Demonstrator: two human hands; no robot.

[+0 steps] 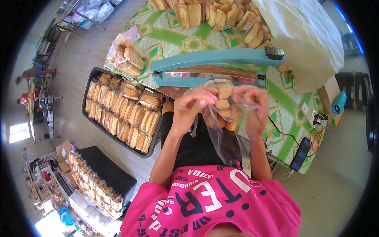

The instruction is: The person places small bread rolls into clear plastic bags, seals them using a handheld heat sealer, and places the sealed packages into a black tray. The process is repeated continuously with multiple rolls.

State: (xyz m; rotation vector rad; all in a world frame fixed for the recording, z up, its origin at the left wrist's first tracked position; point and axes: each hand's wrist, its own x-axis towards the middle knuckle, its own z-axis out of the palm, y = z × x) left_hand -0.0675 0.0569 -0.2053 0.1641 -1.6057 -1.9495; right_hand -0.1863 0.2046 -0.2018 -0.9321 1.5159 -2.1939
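Between both hands is a clear plastic bag (pixel 218 139) filled with pieces of toasted bread (pixel 224 96). My left hand (pixel 194 103) pinches the bag's left side near the bread. On the other side, my right hand (pixel 254 102) grips the plastic, its fingers slightly blurred. The bag's loose end hangs down toward my lap. Just beyond the hands lies a teal hand impulse sealer (pixel 210 60), its arm raised above the base at the right end. The sealer stands on a table with a green and white patterned cloth (pixel 192 43).
Left of the table, a black crate (pixel 118 136) holds many bagged breads. One bread bag (pixel 127 56) sits at the table's left corner; several more (pixel 220 14) stand at the back. A large whitish plastic sack (pixel 308 38), power strip (pixel 309 114) and phone (pixel 300 154) are to the right.
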